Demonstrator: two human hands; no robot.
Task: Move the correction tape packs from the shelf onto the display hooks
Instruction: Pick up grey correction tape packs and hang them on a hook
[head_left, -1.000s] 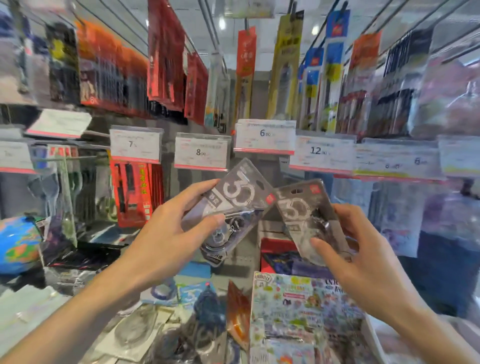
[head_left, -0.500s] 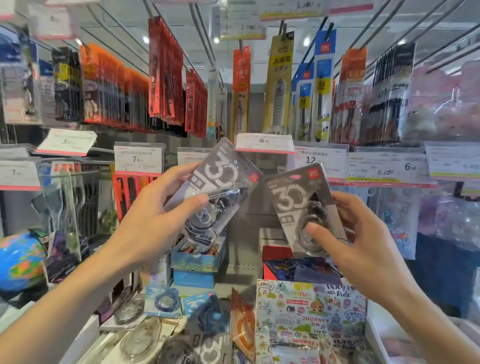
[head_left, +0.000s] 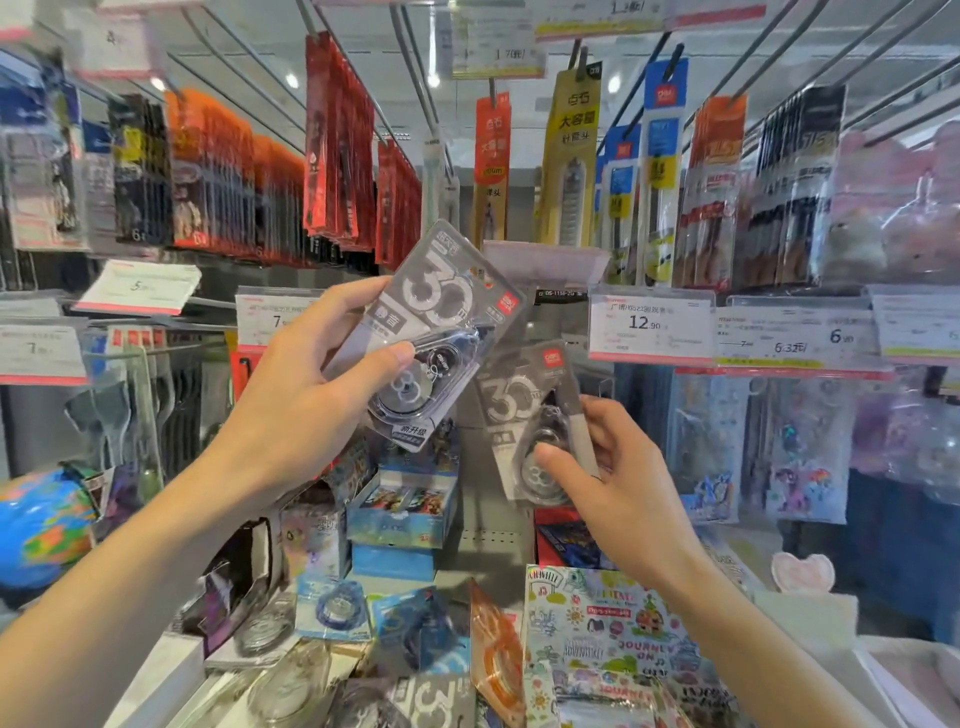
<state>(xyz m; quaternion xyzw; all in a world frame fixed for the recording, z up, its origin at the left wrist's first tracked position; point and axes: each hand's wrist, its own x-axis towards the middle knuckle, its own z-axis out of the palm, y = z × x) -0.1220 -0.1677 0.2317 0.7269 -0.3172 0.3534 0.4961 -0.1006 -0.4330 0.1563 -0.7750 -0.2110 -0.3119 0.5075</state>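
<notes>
My left hand grips a grey correction tape pack marked "30", raised and tilted right, its top close under a flipped-up price tag. To its lower right, my right hand pinches a second grey correction tape pack by its lower edge. More correction tape packs in blue, orange and clear lie loose on the shelf below. Display hooks run overhead, loaded with hanging goods.
Price tags line the rail across the middle. Red card packs and pen refill packs hang above. A globe ball sits at the left, a sticker book at the lower right, boxed cards behind.
Both hands have risen with their packs. The left pack has moved up and right toward the flipped-up price tag; the right pack has shifted left, beneath the left pack.
</notes>
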